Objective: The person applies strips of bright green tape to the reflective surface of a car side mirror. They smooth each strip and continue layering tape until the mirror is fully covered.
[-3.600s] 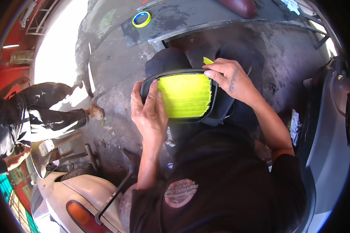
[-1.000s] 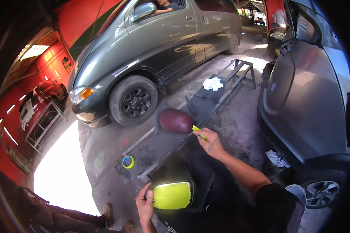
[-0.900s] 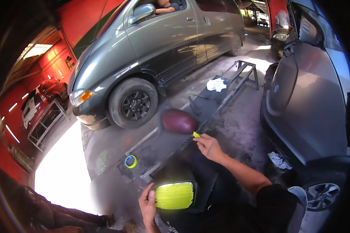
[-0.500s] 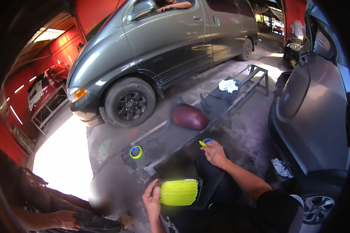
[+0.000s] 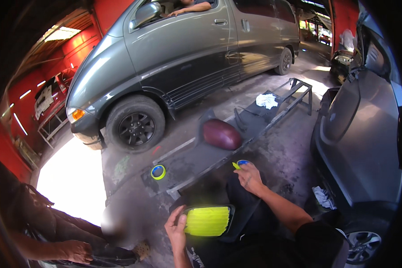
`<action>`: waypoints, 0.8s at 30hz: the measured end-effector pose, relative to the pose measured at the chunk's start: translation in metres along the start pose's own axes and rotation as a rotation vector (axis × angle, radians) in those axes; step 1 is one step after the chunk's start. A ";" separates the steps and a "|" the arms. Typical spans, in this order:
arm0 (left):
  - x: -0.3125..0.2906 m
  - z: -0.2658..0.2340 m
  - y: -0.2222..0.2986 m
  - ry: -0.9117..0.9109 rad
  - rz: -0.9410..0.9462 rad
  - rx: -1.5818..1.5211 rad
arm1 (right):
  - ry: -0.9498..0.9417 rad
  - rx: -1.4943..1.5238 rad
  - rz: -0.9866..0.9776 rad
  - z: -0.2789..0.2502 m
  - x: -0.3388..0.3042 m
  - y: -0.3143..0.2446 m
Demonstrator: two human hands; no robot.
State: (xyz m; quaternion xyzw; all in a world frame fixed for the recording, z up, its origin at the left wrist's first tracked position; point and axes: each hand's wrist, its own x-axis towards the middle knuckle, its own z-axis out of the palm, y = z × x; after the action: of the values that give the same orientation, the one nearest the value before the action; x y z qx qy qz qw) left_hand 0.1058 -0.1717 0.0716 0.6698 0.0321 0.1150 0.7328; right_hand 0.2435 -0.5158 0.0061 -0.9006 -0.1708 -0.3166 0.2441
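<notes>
And the left hand pinches the left edge of the taped mirror over the lap, likely light, stiff and breakable, best held by its dark frame, while the right hand clasps a tape roll.

Grey van with dark front wheel, red car at left, crumpled white cloth on low bench

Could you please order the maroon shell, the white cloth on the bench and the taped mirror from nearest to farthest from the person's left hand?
1. Taped mirror: held in the left hand.
2. Maroon shell: ahead and right, on the bench.
3. White cloth: farther along the bench.
</notes>
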 end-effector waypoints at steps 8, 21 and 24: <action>-0.003 0.057 -0.004 -0.002 -0.023 0.005 | 0.013 -0.017 -0.074 -0.021 -0.002 0.056; 0.016 0.173 0.000 0.011 -0.144 -0.056 | 0.047 0.065 -0.049 -0.074 0.001 0.140; 0.025 0.206 -0.005 0.013 -0.142 -0.056 | -0.023 0.224 0.096 -0.094 -0.003 0.171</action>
State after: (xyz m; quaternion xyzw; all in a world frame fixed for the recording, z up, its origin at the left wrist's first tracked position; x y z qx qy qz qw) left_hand 0.1718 -0.3675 0.0897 0.6445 0.0814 0.0679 0.7572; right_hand 0.2747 -0.7087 0.0114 -0.8784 -0.1646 -0.2731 0.3560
